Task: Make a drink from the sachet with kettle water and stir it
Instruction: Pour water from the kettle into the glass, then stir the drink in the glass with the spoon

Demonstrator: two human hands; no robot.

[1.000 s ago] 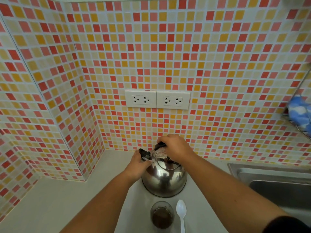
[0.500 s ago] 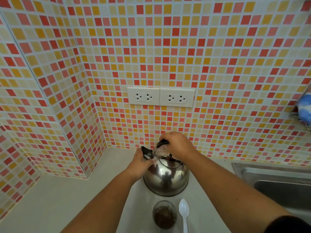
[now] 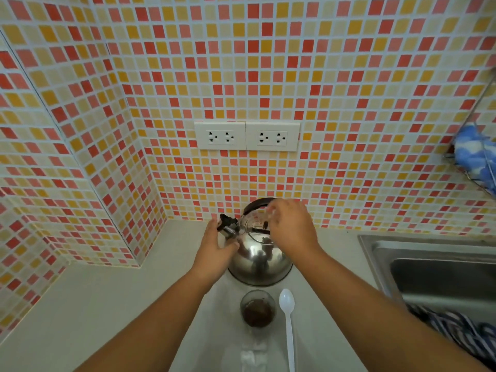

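No writing, brand, number or sign can be read anywhere. The two white plastic wall sockets (image 3: 247, 136) on the far tiled wall are unmarked. The round polished steel kettle (image 3: 259, 260) shows only reflections. The white plastic spoon (image 3: 287, 315) and the small clear glass holding brown powder (image 3: 257, 308), both near the viewer, carry no print.

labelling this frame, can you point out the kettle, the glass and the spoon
kettle (image 3: 259, 260): head view, on its shiny steel belly.
glass (image 3: 258, 311): head view, on the brown powder seen through its mouth.
spoon (image 3: 286, 299): head view, on its white bowl.
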